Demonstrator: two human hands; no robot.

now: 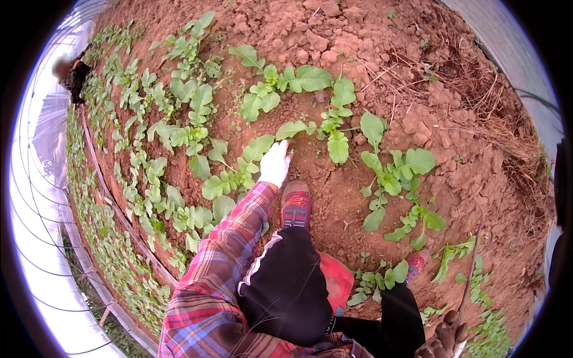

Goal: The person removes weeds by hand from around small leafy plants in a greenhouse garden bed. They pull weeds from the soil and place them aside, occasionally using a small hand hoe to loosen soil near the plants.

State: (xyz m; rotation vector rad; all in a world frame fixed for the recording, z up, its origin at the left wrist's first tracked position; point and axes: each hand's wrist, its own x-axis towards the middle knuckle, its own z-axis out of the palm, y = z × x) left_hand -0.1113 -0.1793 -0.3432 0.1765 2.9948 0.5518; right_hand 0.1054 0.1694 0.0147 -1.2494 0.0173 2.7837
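My left hand point(275, 164), in a white glove, reaches down beside a leafy green plant point(230, 179). Its fingertips are close to the soil and a leaf tip; whether they pinch anything is hidden. At the lower right, my right hand point(443, 338) wears a soiled brown glove. The fingers are curled round a long thin brown rod or tool handle point(471, 268), which slants up over the soil. More lobed-leaf plants, such as one by the middle point(335, 123) and another to the right point(394, 174), grow ahead of my feet.
My patterned shoe point(295, 201) stands on reddish soil point(327, 192). Something red point(335, 277) lies by my leg. Dry straw point(488, 112) lines the right side near plastic sheeting point(515, 53). A pipe or hose point(121, 210) crosses the left rows. Another person point(76, 76) is far left.
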